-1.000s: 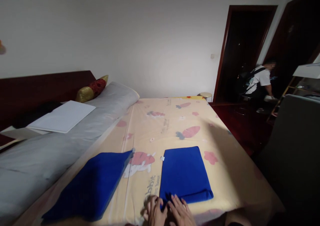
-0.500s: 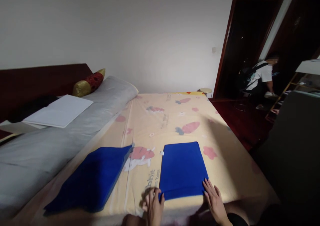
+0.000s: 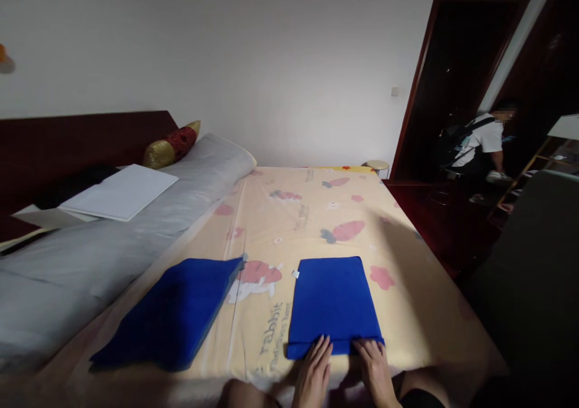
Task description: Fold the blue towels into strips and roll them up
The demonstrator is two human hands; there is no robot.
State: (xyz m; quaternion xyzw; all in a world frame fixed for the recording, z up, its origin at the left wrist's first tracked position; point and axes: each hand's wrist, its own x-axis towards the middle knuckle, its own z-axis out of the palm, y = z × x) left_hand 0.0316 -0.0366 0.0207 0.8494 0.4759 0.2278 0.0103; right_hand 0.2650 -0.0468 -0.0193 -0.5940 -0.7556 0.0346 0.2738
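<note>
blue cloth (image 3: pixel 332 299): near fold (image 3: pixel 344 346) seemingly being flattened. left hand (image 3: pixel 315 369) unclenched on fold; right hand (image 3: pixel 375 369) by cloth's near-right corner, grip unclear. next wants even pressure.

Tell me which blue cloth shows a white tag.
The right cloth, touched by the left hand and right hand; tag at its left edge. The left cloth shows none.
</note>
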